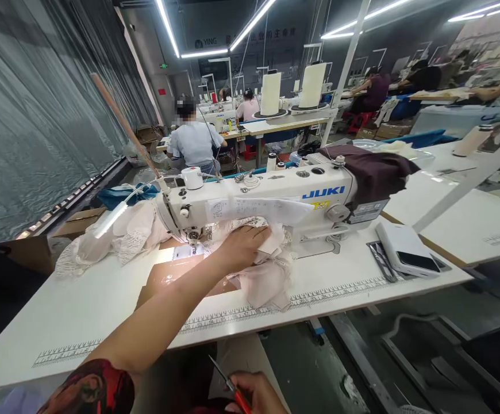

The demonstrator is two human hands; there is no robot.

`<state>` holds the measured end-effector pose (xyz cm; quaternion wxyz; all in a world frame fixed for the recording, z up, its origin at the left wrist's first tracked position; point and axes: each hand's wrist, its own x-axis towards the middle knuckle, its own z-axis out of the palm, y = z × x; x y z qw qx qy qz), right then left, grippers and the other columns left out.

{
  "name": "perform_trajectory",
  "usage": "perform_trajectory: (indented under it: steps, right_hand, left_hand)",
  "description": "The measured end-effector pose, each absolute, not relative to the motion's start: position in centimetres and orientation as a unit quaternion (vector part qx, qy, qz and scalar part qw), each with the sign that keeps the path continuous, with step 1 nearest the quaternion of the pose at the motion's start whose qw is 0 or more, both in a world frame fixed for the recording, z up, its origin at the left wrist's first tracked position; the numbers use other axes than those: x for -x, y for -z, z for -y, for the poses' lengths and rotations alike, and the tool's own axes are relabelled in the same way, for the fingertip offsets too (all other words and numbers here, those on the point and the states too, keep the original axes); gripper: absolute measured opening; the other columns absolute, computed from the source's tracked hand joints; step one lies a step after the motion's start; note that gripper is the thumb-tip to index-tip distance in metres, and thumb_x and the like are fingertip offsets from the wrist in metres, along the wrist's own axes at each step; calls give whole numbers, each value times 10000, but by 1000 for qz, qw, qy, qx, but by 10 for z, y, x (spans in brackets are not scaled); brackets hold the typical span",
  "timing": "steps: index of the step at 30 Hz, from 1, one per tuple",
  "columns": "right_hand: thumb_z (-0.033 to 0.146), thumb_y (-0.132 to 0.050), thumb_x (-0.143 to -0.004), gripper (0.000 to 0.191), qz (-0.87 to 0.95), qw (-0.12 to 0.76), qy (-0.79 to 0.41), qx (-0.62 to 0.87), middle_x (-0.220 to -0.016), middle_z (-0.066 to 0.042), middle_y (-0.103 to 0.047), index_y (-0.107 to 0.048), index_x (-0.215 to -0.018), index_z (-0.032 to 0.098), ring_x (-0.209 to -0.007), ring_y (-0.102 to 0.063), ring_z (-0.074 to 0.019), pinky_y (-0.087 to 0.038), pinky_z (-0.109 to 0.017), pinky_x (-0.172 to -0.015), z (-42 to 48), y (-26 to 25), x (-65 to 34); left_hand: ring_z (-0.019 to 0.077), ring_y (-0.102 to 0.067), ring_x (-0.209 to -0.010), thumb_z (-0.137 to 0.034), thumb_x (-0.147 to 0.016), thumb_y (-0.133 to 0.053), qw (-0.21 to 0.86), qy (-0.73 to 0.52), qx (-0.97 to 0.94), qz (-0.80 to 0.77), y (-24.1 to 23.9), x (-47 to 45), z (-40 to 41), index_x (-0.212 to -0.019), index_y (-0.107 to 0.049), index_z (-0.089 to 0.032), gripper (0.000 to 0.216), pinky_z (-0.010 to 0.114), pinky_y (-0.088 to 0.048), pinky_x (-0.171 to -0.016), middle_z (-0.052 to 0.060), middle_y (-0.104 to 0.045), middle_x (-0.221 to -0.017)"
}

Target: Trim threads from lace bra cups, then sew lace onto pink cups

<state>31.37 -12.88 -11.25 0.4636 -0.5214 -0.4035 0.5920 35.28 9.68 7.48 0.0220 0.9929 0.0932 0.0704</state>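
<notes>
My left hand (pixel 243 244) reaches across the white table (pixel 81 310) and lies on a bunch of pale lace fabric (pixel 267 276) just right of the needle of a white JUKI sewing machine (pixel 276 198). Its fingers are curled into the cloth, gripping it. More of the pale fabric (pixel 125 236) trails off to the left behind the machine head. At the bottom edge my right hand (pixel 254 394) is closed on red-handled thread snips (pixel 233 388), blade pointing up and left, held below the table's front edge.
A phone lies on a white box (pixel 407 253) at the table's right, with small dark tools (pixel 381 261) beside it. Dark maroon cloth (pixel 370 169) drapes over the machine's right end. A seated person (pixel 193 141) works ahead; others sit farther back. A cardboard box (pixel 80 221) stands at left.
</notes>
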Motion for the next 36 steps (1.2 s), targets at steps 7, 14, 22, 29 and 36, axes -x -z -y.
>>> perform_trajectory:
  steps: [7, 14, 22, 29, 36]
  right_hand:
    - [452, -829, -332, 498, 406, 448, -599, 525, -489, 67, -320, -418, -491, 219, -516, -294, -115, -263, -256, -475, 123, 133, -318]
    - [507, -814, -340, 543, 416, 438, -601, 524, -494, 67, -307, -385, -488, 210, -511, -275, -107, -243, -251, -473, 125, 125, -322]
    - [530, -817, -342, 537, 419, 446, -579, 539, -498, 62, -306, -409, -502, 217, -515, -281, -114, -245, -259, -477, 135, 136, -320]
    - [585, -774, -415, 523, 448, 444, -562, 535, -517, 59, -332, -420, -557, 226, -510, -300, -116, -247, -248, -450, 138, 149, -318]
    - [783, -587, -529, 581, 555, 411, -511, 513, -566, 48, -310, -396, -646, 247, -504, -302, -117, -259, -236, -426, 133, 156, -317]
  left_hand:
    - [325, -313, -1357, -469, -979, -145, 176, -13, -970, -164, -58, -359, -92, -1300, -545, -268, 551, 529, -258, -1078, 39, -306, -1527]
    - [335, -334, -1322, -473, -813, -538, 103, -50, -972, -207, -48, -368, -85, -1459, -257, -171, 766, 490, -281, -1078, 126, -279, -1520]
    - [397, -144, -1406, -728, -767, -453, 116, -41, -967, -224, -61, -360, -80, -1489, -164, -246, 915, 590, -104, -1113, 131, -162, -1555]
    - [511, -25, -1389, -841, -507, -593, 92, 26, -973, -212, -55, -341, -60, -1502, -101, -272, 1247, 709, 36, -1047, 151, 24, -1578]
    - [474, -101, -1389, -754, -530, -659, 77, 31, -970, -230, -44, -350, -73, -1501, -78, -279, 1227, 691, -15, -1059, 159, -1, -1574]
